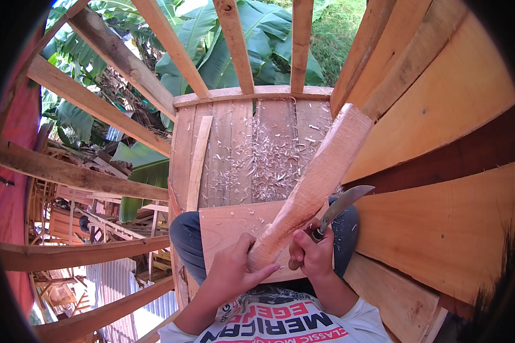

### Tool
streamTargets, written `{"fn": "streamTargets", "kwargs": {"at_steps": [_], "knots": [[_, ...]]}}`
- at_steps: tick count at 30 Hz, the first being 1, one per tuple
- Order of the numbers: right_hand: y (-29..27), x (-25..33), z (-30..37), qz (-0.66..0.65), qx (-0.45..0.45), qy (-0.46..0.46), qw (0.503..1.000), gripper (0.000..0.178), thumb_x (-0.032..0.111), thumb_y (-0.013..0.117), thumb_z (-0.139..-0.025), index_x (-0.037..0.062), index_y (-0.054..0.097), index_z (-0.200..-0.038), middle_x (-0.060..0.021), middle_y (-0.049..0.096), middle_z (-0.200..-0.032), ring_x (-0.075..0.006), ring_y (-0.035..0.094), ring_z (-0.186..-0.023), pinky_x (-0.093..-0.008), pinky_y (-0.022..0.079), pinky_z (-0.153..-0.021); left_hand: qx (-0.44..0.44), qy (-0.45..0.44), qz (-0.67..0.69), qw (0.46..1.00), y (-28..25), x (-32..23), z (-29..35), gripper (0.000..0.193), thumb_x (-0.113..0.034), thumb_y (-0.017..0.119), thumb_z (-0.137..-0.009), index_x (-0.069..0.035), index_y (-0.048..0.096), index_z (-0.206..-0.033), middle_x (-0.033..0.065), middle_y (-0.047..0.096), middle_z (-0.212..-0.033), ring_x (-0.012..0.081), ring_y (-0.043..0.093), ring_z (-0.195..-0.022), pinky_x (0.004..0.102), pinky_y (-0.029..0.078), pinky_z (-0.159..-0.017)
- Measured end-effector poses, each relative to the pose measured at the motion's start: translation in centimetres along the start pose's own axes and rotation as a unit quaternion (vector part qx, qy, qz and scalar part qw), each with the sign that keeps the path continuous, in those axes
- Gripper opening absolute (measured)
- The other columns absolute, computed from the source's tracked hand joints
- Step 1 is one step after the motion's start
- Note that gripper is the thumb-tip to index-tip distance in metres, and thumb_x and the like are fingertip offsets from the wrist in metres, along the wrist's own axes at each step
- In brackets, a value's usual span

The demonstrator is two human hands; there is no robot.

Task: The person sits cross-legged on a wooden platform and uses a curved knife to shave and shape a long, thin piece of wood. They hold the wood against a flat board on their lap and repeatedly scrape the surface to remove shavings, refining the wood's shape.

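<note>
Head cam: left hand (233,270) wraps the near end of a long pale roughly carved wooden post (315,183), which slants up toward the plank platform's (234,154) far right corner. Right hand (312,251), just beside it, is clenched around a curved-blade knife (340,207).

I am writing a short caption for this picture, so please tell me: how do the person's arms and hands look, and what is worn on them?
Both forearms are bare from the elbow down. The left hand and right hand wear no gloves, and no rings or watch show. Short white sleeves of a printed T-shirt end near the lower edge.
</note>
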State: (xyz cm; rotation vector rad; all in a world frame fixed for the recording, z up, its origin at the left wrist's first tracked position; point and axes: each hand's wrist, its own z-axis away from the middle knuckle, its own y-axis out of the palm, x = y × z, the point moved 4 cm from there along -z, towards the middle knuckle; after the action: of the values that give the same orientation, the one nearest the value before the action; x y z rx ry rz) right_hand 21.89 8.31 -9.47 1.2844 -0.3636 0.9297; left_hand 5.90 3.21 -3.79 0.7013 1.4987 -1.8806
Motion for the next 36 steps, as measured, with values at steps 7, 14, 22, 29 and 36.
{"fn": "streamTargets", "kwargs": {"at_steps": [7,14,22,29,36], "knots": [[0.6,-0.2,-0.3,-0.018,-0.017,0.007,1.000,0.014,0.001,0.067,-0.083,0.0046,0.054,-0.087,-0.0044,0.057,-0.063,-0.0086,0.046,-0.041,-0.0228,0.035,-0.038,-0.001,-0.017,0.144,0.989,-0.8,1.2,0.1,0.021,-0.013,0.066,-0.083,0.003,0.057,-0.093,0.0121,0.062,-0.078,0.0159,0.060,-0.076,0.0278,0.046,-0.070],[0.0,-0.3,-0.4,-0.035,-0.020,0.001,0.999,0.015,0.004,0.067,-0.084,0.0065,0.053,-0.088,-0.0037,0.053,-0.060,-0.0096,0.044,-0.039,-0.0245,0.036,-0.038,0.000,0.004,0.236,0.972,-1.0,1.7,-0.1,0.010,-0.005,0.060,-0.085,0.004,0.062,-0.091,0.0102,0.063,-0.079,0.0150,0.060,-0.076,0.0274,0.045,-0.070],[0.0,-0.2,-0.2,-0.049,-0.026,0.007,0.998,0.011,0.009,0.065,-0.087,0.0088,0.054,-0.092,-0.0048,0.054,-0.062,-0.0103,0.043,-0.039,-0.0258,0.038,-0.038,-0.014,-0.003,0.328,0.945,-0.6,2.7,-0.3,0.010,-0.007,0.065,-0.082,0.002,0.065,-0.086,0.0072,0.065,-0.080,0.0129,0.061,-0.077,0.0269,0.045,-0.071],[-0.5,-0.4,-0.2,-0.056,-0.011,-0.006,0.998,0.010,0.013,0.061,-0.090,0.0092,0.054,-0.096,-0.0055,0.055,-0.063,-0.0106,0.044,-0.040,-0.0253,0.038,-0.037,0.004,0.008,0.309,0.951,-0.3,2.0,-0.8,0.009,-0.008,0.061,-0.087,0.001,0.060,-0.087,0.0041,0.061,-0.077,0.0096,0.056,-0.075,0.0247,0.044,-0.070],[-0.3,-0.2,-0.3,-0.051,0.000,-0.016,0.999,0.013,0.016,0.060,-0.091,0.0077,0.053,-0.099,-0.0053,0.053,-0.064,-0.0102,0.043,-0.040,-0.0255,0.038,-0.037,0.047,-0.024,0.332,0.942,0.5,2.0,-1.2,0.013,-0.012,0.047,-0.096,-0.001,0.050,-0.092,-0.0008,0.048,-0.074,0.0081,0.045,-0.070,0.0242,0.041,-0.068]]}}
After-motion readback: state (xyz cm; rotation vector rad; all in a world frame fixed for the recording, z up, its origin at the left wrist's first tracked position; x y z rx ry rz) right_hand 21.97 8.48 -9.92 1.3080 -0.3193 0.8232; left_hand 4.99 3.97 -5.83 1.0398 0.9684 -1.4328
